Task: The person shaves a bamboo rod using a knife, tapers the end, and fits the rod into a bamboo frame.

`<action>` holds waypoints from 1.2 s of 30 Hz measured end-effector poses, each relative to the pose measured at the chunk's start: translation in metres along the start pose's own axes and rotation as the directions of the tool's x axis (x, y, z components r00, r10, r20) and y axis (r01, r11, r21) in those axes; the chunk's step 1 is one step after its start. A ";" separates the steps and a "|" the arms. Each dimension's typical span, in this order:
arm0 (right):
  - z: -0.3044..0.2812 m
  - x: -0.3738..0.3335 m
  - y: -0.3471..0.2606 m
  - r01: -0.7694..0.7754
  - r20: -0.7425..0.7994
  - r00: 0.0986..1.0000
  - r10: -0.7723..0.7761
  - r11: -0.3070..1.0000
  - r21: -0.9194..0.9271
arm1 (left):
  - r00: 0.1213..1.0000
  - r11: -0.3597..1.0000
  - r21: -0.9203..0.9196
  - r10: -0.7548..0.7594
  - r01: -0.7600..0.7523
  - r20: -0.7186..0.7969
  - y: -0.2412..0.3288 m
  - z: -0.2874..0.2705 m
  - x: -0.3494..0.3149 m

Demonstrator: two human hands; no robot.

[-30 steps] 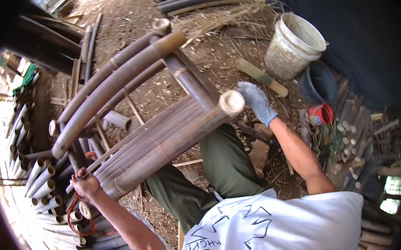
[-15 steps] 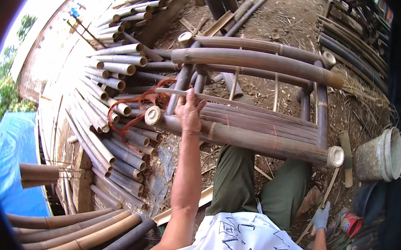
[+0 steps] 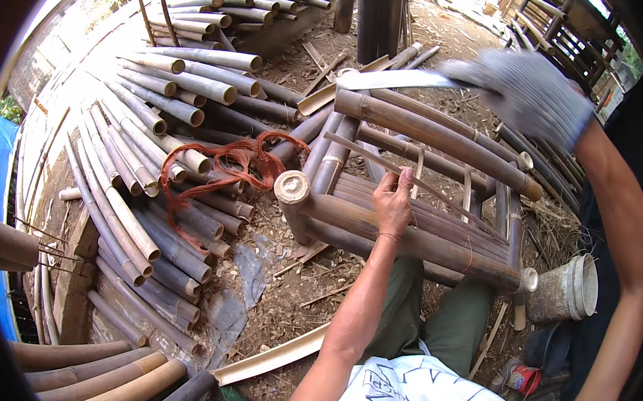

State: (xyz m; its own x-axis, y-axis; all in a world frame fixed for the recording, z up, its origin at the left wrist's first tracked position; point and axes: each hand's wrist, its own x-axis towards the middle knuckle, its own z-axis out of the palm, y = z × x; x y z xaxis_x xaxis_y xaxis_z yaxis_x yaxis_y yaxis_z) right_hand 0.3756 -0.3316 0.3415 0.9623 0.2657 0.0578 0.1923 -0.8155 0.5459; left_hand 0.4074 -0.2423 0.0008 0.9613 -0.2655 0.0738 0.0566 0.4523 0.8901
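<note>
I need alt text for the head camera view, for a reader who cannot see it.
A person's bare left hand grips a thin bamboo strip on a bamboo chair frame, while the gloved right hand holds a long blade raised above it. Cut bamboo poles and orange cord lie on the ground.

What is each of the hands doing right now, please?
Left hand: bare, closed on a thin bamboo strip over the bamboo frame.
Right hand: gloved, raised and blurred, closed on a long flat blade.

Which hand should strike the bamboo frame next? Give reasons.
Probably right: the gloved right hand, raised over the bamboo frame, holds a blade; the left hand grips a thin strip.
</note>
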 end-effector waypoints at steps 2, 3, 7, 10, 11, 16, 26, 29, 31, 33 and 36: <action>-0.007 0.082 -0.035 0.182 -0.223 0.959 -0.173 0.983 0.018 | 1.000 1.000 -0.023 0.011 -0.011 -0.007 0.007 -0.008 0.001; -0.013 0.109 -0.058 0.085 -0.112 0.991 -0.076 0.993 0.078 | 1.000 0.999 -0.042 0.019 -0.019 -0.010 0.011 -0.008 0.000; -0.042 0.144 -0.104 0.081 0.487 0.872 -0.055 0.996 -0.032 | 0.998 0.998 0.021 0.058 -0.058 -0.013 0.011 -0.010 -0.001; -0.053 0.154 -0.108 0.157 0.305 0.943 -0.134 0.986 -0.055 | 0.999 0.998 0.034 0.046 -0.046 -0.010 0.011 -0.018 -0.002; -0.045 0.151 -0.104 0.144 0.177 0.974 -0.141 0.990 -0.004 | 0.998 0.998 0.038 0.054 -0.053 -0.016 0.010 -0.016 -0.004; -0.057 0.152 -0.107 0.366 0.440 0.850 -0.291 0.926 -0.096 | 0.997 0.997 0.019 0.071 -0.071 -0.027 0.012 -0.019 -0.003; -0.057 0.180 -0.125 0.219 0.289 0.929 -0.230 0.973 0.070 | 0.997 0.997 0.012 0.077 -0.077 0.000 0.012 -0.013 -0.003; -0.053 0.191 -0.122 0.205 0.262 0.939 -0.224 0.974 0.098 | 0.998 0.998 0.021 0.058 -0.059 0.022 0.019 -0.011 -0.002; -0.041 0.193 -0.121 0.185 0.241 0.947 -0.212 0.974 0.130 | 0.998 0.995 0.086 0.041 -0.045 0.049 0.015 -0.015 -0.007; -0.007 0.203 -0.113 0.195 0.175 0.958 -0.227 0.964 0.181 | 0.997 0.992 0.101 0.076 -0.078 0.027 0.011 -0.020 -0.007; 0.020 0.205 -0.093 0.192 0.135 0.966 -0.220 0.962 0.196 | 1.000 1.000 -0.014 0.001 -0.001 0.029 0.016 -0.011 -0.002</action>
State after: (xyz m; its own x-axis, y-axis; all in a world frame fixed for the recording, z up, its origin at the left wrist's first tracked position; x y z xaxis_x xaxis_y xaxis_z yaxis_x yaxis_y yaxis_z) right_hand 0.5585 -0.2116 0.2862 0.9133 0.3668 -0.1771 0.4071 -0.8342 0.3720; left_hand 0.4090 -0.2249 0.0096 0.9533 -0.2892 0.0876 0.0596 0.4643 0.8837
